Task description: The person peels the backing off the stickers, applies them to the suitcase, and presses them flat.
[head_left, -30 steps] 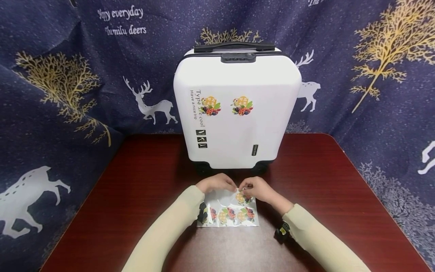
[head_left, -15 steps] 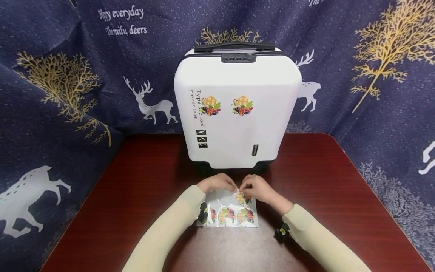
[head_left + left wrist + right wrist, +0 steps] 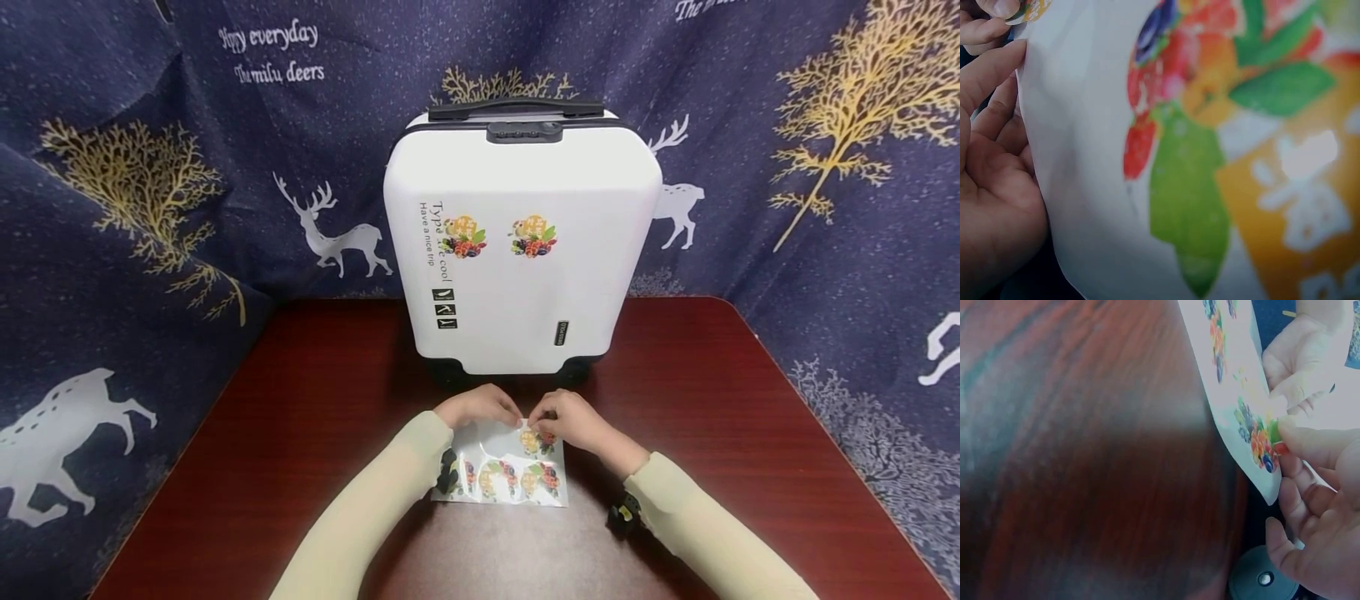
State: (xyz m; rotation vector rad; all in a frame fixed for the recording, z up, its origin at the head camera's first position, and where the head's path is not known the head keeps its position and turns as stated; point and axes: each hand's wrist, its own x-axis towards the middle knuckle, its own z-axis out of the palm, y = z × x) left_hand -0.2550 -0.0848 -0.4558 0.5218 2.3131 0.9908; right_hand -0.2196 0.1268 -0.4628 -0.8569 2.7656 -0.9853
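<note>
A glossy white sticker sheet [image 3: 487,437] printed with colourful fruit stickers is held in front of the suitcase. My left hand [image 3: 483,404] pinches its far edge; in the left wrist view the left thumb [image 3: 1007,62] lies along that edge. Close beside it, my right hand [image 3: 568,415] pinches at the fruit sticker [image 3: 538,442] in the sheet's far right corner. The right wrist view has the right thumb [image 3: 1310,440] over this sticker's leafy end. How far the sticker is lifted off its backing cannot be seen. Several more stickers lie along the sheet's near row.
Behind the hands a white suitcase [image 3: 517,292] stands upright on the dark red table [image 3: 330,400]. Two fruit stickers, a left one [image 3: 465,237] and a right one [image 3: 534,237], are on its front. A blue patterned cloth [image 3: 315,150] hangs behind.
Both hands stay at the sheet's far edge with almost no movement. The head view has tipped slightly, and the near side of the sheet has shifted a little.
</note>
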